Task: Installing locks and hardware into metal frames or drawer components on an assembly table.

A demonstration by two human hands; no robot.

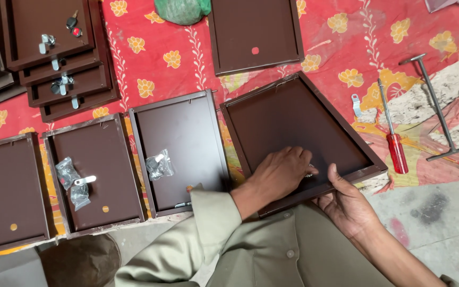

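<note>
A brown metal door panel (293,119) lies tilted in front of me on the red flowered cloth. My left hand (280,172) rests inside it near the front edge, fingers curled around a small metal lock part (310,174) that is mostly hidden. My right hand (346,204) grips the panel's front rim from outside, thumb over the edge, close to the left hand's fingertips.
Similar brown panels (179,146) (99,170) (6,188) lie in a row to the left, two holding bagged hardware (159,165). A stack of panels (62,50) with locks sits far left. A red-handled screwdriver (394,143), a T-handle wrench (436,109) and a small latch (356,104) lie to the right.
</note>
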